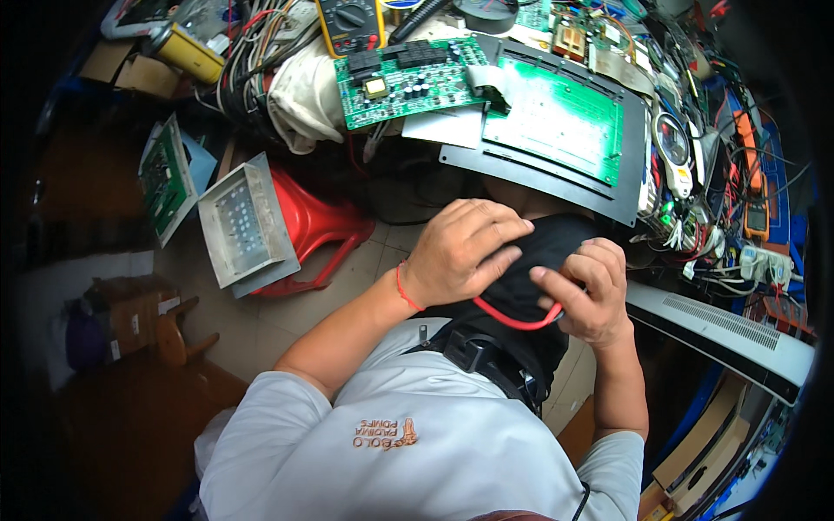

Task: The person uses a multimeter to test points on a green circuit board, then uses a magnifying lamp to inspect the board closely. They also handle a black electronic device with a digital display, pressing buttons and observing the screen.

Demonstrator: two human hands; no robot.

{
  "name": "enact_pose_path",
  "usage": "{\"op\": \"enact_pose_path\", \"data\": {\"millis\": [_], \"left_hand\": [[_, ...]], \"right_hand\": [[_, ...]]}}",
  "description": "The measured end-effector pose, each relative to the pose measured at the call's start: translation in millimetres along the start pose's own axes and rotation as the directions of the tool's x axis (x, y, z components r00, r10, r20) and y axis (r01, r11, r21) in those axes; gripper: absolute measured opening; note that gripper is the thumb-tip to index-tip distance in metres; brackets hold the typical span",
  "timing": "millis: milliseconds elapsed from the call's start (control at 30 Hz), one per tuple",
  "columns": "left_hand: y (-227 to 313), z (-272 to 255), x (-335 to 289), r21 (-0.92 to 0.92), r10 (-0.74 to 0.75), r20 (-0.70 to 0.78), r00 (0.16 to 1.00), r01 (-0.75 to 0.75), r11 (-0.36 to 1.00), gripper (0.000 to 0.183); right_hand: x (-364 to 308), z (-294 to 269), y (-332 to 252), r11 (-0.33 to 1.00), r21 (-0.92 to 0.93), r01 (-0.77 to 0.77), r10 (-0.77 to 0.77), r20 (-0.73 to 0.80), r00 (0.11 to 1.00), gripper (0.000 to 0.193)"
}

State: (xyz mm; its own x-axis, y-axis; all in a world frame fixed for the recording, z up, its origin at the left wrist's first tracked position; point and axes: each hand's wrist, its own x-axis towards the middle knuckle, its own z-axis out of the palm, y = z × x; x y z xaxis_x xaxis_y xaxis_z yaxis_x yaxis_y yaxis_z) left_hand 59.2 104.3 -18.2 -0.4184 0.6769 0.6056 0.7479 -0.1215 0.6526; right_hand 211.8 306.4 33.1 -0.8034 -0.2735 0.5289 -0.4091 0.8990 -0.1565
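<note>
Above my lap, my right hand (pixel 596 293) is closed, its thumb and curled fingers at one end of a thick red cable (pixel 517 324). The cable bows downward across my black trousers toward my left hand, with a dark bit showing at the right hand's end. My left hand (pixel 465 247) hovers beside it, fingers stretched forward and thumb apart; I see nothing gripped in it. Just beyond both hands, a green circuit board (pixel 556 122) lies on a dark panel (pixel 539 178) at the bench edge. Left of it rests another board with components (pixel 413 82).
A multimeter (pixel 352 24) and bundled wires (pixel 252 65) crowd the back left. On the right lie a clamp meter (pixel 673 152), an orange tool (pixel 747 149) and tangled leads. A red stool (pixel 317 221) with a metal tray (pixel 248 224) stands at left. A white long casing (pixel 712 334) sits at right.
</note>
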Motion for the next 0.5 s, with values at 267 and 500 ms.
{"op": "enact_pose_path", "data": {"millis": [267, 500], "left_hand": [[5.7, -32.2, -8.9, -0.059, 0.061, 0.054, 0.997, -0.057, 0.997, 0.022], [-8.9, -53.3, -12.8, 0.226, 0.195, -0.108, 0.975, -0.167, 0.960, 0.020]], "right_hand": [[65.4, 38.1, -17.8, 0.966, 0.176, 0.188, -0.187, -0.024, 0.982, 0.043], [86.2, 47.7, -21.9, 0.973, 0.094, 0.210, -0.209, -0.023, 0.978, 0.046]]}}
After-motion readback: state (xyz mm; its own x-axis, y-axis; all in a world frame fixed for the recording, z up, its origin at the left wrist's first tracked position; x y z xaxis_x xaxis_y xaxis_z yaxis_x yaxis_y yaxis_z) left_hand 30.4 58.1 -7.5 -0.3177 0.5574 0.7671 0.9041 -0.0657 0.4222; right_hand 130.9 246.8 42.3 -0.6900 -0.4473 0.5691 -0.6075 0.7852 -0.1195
